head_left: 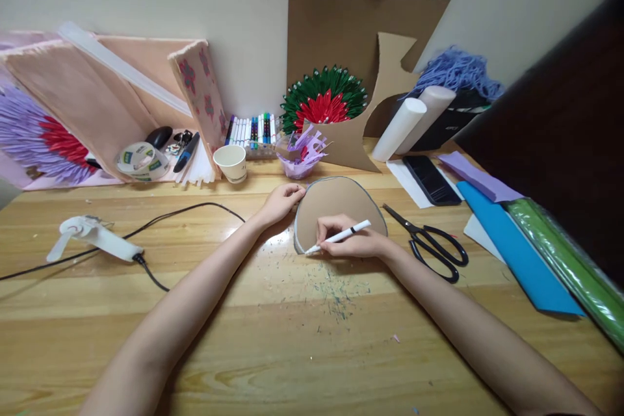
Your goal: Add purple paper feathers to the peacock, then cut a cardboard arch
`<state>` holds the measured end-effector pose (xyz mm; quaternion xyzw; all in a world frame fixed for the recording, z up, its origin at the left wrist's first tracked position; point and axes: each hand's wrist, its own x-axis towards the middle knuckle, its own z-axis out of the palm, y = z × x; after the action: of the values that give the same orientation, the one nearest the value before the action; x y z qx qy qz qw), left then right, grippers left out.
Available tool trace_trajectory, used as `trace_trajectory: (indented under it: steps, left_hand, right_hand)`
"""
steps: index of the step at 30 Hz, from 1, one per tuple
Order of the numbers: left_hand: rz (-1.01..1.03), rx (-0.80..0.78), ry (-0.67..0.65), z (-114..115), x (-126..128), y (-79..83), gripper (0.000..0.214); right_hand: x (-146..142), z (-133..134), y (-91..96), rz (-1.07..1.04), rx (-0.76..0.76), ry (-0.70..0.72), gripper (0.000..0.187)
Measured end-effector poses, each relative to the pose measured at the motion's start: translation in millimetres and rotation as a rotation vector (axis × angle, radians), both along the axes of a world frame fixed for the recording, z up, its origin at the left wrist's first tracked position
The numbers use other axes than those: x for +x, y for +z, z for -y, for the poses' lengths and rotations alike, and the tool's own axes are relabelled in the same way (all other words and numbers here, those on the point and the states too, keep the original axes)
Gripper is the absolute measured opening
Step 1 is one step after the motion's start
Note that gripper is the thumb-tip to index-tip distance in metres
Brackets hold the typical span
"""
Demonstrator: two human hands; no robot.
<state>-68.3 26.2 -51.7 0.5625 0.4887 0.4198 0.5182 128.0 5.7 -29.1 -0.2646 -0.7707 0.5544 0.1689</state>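
A round piece of brown cardboard (336,198) with a dark line around part of its rim lies before me on the wooden table. At its upper left edge, my left hand (280,203) is closed with the fingertips on the rim. My right hand (351,237) rests over the lower part of the cardboard, closed around a white marker (351,231) with a black band. The marker is tilted, its tip at the lower left edge of the cardboard. Black-handled scissors (429,244) lie open to the right of my right hand.
Left stands a white glue gun (100,237) with a black cord. Behind are a paper cup (231,162), a marker set (251,130), a bowl of purple scraps (301,155) and cut cardboard (341,143). A phone (431,179) and blue sheet (519,247) lie right; dark specks dot the table.
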Motion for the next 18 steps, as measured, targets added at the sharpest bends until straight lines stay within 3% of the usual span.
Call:
trace_trajectory:
  steps: [2,5,8,10,13,15,18]
  left_hand:
    - [-0.006,0.04,0.039,0,-2,8.6,0.031]
    - [-0.027,0.134,0.123,-3,-9,30.1,0.03]
    - [-0.049,0.227,0.179,-1,-17,57.5,0.027]
    - [-0.08,0.277,0.19,4,-19,73.9,0.026]
    - [-0.161,0.327,0.188,15,-15,90.2,0.026]
    - [-0.188,0.335,0.176,19,-12,95.8,0.026]
    - [-0.171,0.34,0.202,20,-12,98.6,0.027]
  right_hand:
    - [11,-9,13.9,-0.138,0.03,-0.153,0.018]
    - [42,-29,44.3,-0.379,0.165,-0.593,0.024]
    - [76,-43,73.7,-0.378,0.387,-0.836,0.028]
    - [89,-45,85.6,-0.243,0.416,-0.81,0.03]
    - [90,-41,91.1,-0.046,0.289,-0.606,0.034]
    - [83,-36,90.8,0.004,0.247,-0.504,0.027]
    - [76,-34,90.7,-0.006,0.253,-0.473,0.025]
